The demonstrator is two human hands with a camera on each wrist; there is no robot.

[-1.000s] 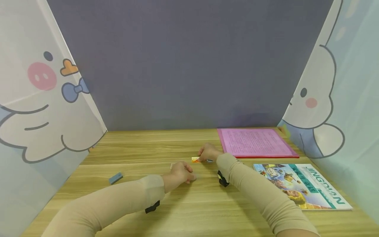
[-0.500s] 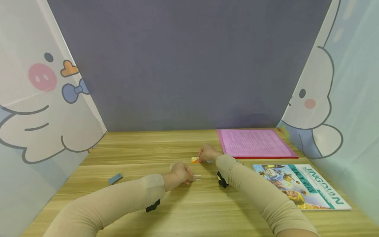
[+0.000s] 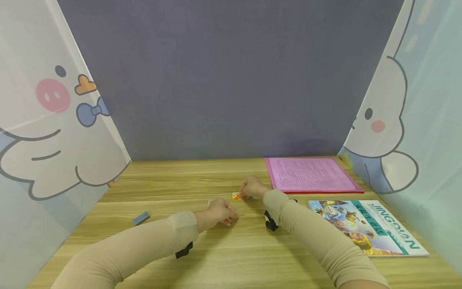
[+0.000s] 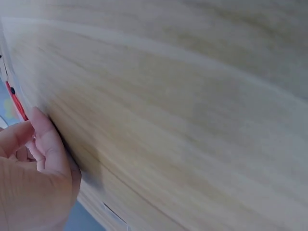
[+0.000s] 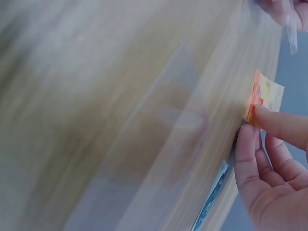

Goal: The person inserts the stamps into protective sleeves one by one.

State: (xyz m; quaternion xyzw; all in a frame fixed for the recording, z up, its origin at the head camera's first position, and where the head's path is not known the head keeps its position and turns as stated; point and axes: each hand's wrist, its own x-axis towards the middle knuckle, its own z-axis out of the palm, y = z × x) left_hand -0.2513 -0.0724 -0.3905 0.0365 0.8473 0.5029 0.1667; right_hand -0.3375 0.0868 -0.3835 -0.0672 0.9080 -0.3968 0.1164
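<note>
We see a small orange and yellow packet with a serrated edge lying flat near the middle of the wooden table; in the right wrist view it looks thin and glossy. The right hand pinches the packet's right end between thumb and a fingertip, the other fingers loosely curled beneath. Just near and left of it, the left hand rests on the tabletop with its fingers curled in; a thin clear strip shows at its fingertips, but we cannot tell whether it grips it. A small pale rectangle lies just left of that hand. Both forearms wear smooth beige sleeves with black straps at the wrists. To the far right lies a flat pink sheet of printed text on a red backing, and nearer, a glossy magazine with a teal title band. A small blue-grey block sits at left. The table has pale, streaky grain.
</note>
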